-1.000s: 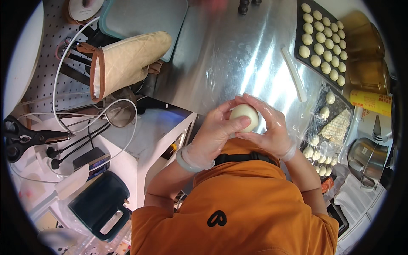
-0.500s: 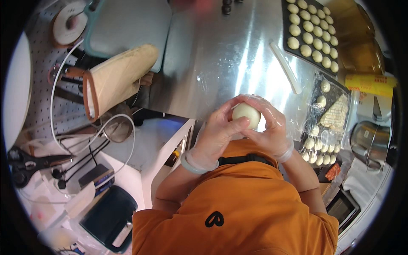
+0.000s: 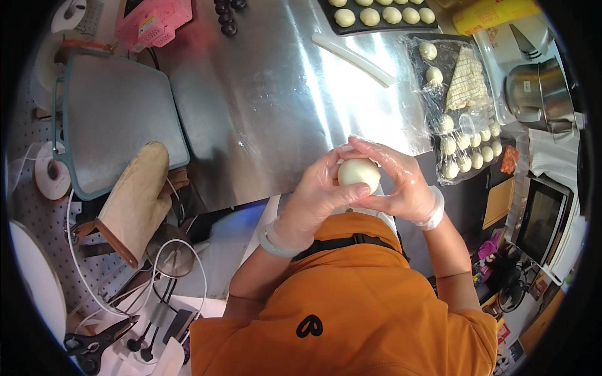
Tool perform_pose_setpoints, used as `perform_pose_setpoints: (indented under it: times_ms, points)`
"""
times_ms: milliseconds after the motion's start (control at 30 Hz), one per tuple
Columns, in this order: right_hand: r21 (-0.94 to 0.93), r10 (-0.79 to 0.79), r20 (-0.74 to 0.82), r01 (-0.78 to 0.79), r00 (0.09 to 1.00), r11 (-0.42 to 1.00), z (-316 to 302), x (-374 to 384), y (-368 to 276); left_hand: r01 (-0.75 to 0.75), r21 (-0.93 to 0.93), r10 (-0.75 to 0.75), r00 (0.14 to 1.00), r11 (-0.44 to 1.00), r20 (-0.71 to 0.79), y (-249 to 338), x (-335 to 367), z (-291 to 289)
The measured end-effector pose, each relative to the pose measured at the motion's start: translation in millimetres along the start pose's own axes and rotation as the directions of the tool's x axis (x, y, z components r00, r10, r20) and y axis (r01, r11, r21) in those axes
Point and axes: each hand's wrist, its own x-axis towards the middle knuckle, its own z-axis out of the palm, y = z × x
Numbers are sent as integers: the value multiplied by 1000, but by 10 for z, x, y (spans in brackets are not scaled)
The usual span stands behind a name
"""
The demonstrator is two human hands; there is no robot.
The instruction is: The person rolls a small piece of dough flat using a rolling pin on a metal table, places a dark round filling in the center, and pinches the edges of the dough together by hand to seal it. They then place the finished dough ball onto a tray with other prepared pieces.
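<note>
Between my two hands is a smooth, pale round dough ball (image 3: 359,175), held just in front of my body at the near edge of the steel table (image 3: 263,106). My left hand (image 3: 311,195), in a clear plastic glove, curves round its left side, with the thumb along the near side. On the other side my right hand (image 3: 406,183), gloved the same way, cups it with fingers arched over the far side and thumb beneath. Farther off, a white plastic-looking rod (image 3: 353,59) lies on the table. Beyond it is a black tray (image 3: 357,26) with rows of similar dough balls.
At the right, plastic film covers a dark tray (image 3: 448,59) with more dough balls and a checked cloth (image 3: 467,78). A steel pot (image 3: 523,88) stands beyond. Leftward are a teal-rimmed board (image 3: 119,106), an oven mitt (image 3: 135,197) and black scissors (image 3: 94,344). Dark balls (image 3: 227,15) sit at the back.
My view has turned, so the table and trays appear shifted left and up. The dough ball stays between both hands; my right fingers have straightened somewhat and shifted around it.
</note>
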Motion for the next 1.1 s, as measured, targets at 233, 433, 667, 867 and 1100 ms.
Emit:
perform_pose_setpoints:
  times_ms: [233, 433, 667, 867, 1100]
  points:
    - [73, -85, -49, 89, 995, 993, -258, -178, 111, 96, 107, -99, 995, 990, 20, 38, 151, 317]
    - [-176, -186, -238, 146, 953, 973, -342, -318, 269, -14, -88, 5, 995, 996, -100, -222, 369, 681]
    - [185, -45, 57, 33, 997, 982, -951, -308, 282, 10, 52, -5, 997, 999, -78, -188, 505, 776]
    - [78, -74, -50, 78, 996, 994, -905, -309, 304, -128, 49, 135, 971, 991, -199, -257, 544, 948]
    - [64, -157, -29, 159, 987, 985, -872, -240, 268, -10, 58, 13, 998, 998, -60, -121, 518, 793]
